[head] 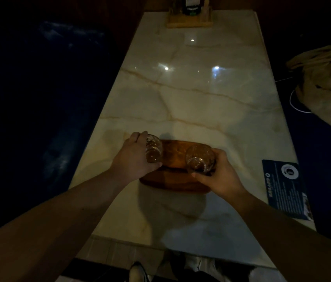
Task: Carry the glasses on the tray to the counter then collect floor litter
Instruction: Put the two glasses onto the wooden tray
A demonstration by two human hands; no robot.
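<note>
Item: wooden tray (172,183), oval, dark brown, resting on the pale marble table (191,94) at lower centre of the frame. Item: left glass (152,149), clear, tilted, held over the tray's left end; the left hand (134,157) wraps its side with fingers curled closed around it. Item: right glass (200,159), clear, tipped with its base toward the camera, over the tray's right end; the right hand (219,176) clasps it from the right, thumb below and fingers closed behind the body. Whether either glass touches the tray cannot be told in the dim light. Also present: blue printed card (286,190) at the table's lower right edge; wooden condiment holder (190,20) with a dark bottle at top centre; tan cloth bag (327,82) on the dark seat at right. Step in hand, by judgement: loading the glasses onto the tray, ahead of carrying. Next move calls for standing both glasses upright on the tray, releasing them, then gripping the tray's two ends level.
</note>
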